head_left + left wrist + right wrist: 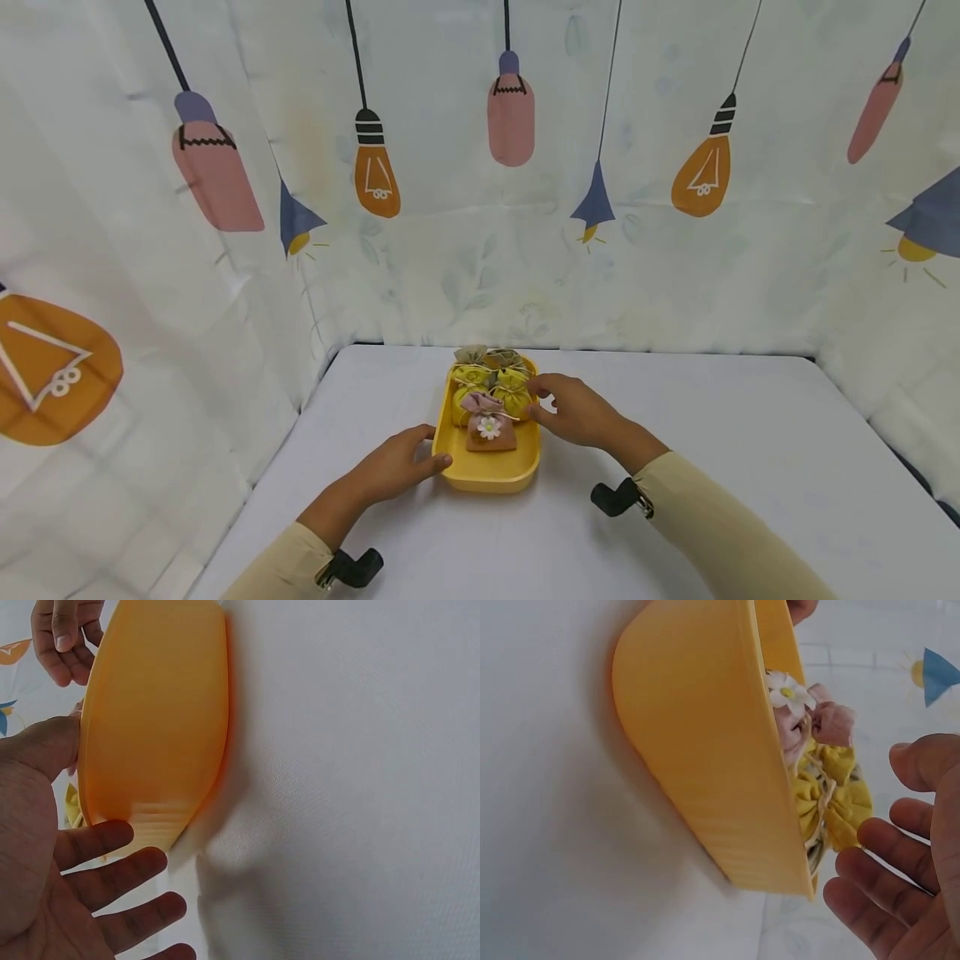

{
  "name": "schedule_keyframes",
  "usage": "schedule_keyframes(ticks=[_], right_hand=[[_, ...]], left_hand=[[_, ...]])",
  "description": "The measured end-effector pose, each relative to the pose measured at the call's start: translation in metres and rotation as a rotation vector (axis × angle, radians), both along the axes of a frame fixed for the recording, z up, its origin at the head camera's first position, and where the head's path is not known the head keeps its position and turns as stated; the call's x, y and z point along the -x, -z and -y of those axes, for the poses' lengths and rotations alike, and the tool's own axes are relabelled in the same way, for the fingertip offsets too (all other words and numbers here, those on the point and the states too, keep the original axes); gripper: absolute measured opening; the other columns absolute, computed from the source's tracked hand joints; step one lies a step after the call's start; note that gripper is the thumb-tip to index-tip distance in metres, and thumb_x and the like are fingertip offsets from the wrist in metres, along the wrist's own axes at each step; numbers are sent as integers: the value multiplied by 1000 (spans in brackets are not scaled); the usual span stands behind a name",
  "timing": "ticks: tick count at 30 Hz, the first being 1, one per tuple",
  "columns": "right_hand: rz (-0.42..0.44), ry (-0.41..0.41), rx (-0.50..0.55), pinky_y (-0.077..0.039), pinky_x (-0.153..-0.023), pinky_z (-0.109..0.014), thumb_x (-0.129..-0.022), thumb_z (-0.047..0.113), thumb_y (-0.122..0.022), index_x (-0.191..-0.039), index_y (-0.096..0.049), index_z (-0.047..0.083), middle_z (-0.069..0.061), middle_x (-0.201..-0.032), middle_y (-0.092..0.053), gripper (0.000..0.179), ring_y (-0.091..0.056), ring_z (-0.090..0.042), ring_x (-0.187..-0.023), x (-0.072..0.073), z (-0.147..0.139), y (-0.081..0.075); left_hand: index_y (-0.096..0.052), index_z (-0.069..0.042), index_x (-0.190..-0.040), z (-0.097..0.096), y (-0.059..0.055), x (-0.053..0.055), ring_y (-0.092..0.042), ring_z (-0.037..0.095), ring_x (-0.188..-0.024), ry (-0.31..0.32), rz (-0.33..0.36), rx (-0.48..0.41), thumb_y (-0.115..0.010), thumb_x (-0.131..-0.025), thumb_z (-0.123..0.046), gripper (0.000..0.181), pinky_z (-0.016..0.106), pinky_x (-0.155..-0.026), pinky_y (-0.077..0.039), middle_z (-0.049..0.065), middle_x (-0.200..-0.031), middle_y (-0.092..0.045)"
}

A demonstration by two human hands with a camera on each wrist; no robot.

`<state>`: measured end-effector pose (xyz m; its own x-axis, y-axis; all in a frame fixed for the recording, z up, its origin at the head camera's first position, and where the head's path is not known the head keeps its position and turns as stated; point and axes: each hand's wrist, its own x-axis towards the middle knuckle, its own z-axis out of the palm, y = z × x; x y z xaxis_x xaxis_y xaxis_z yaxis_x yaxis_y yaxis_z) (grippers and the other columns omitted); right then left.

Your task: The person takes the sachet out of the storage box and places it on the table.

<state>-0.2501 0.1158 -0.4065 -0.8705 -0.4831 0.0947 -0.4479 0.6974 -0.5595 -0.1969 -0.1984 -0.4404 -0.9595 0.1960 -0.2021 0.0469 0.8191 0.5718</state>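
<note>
A yellow plastic tray (491,479) with raised sides stands on the white table. My left hand (401,462) holds its near left side, the thumb (52,742) over the rim and the other fingers spread along the outer wall. Inside lie several drawstring pouches: a pink pouch (491,437) with a white flower in front, yellow pouches (512,393) behind it, and beige-green tops (471,355) at the back. My right hand (573,410) hovers by the tray's right rim, nearest the right yellow pouch. In the right wrist view its fingers (877,892) are apart from the pouches, holding nothing.
The white-covered table (712,467) extends on both sides of the tray. Behind and beside it hangs a pale curtain (450,275) printed with lamps and bulbs. A black wrist device (358,568) sits at the left cuff, and another black device (621,497) at the right cuff.
</note>
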Motion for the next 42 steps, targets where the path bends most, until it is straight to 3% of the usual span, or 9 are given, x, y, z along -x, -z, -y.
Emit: schedule_keyframes(ticks=[10,21,27,42], right_hand=[[-1,-16,-7,-55,-94,-41,-99,27,-72,-134,-64,11,-4,-124,-67,40,-62,-23,-113,4,7,1],[36,8,-15,-53,-98,-43,-98,25,-72,-133,-65,11,-1,-123,-68,38,-63,-21,-114,2,15,3],[33,-25,-12,-54,-97,-44,-99,27,-72,-134,-64,8,-4,-124,-68,41,-64,-23,-114,4,19,2],[70,-15,-11,-54,-96,-40,-99,28,-71,-132,-65,8,0,-118,-68,39,-63,-19,-110,9,35,7]], left_hand=[[-60,-11,-138,-2,-2,3,-48,37,-137,24,-14,0,-71,-93,-55,64,61,-109,-39,13,-144,-57],[-61,-13,-136,-6,4,3,-48,37,-137,19,-3,-24,-72,-92,-54,61,62,-109,-39,13,-144,-57],[-61,-13,-136,-6,2,4,-49,37,-136,18,2,-14,-73,-92,-55,62,62,-108,-39,13,-143,-58],[-62,-12,-135,1,0,2,-48,38,-136,-3,6,-19,-74,-91,-55,63,63,-109,-38,14,-143,-57]])
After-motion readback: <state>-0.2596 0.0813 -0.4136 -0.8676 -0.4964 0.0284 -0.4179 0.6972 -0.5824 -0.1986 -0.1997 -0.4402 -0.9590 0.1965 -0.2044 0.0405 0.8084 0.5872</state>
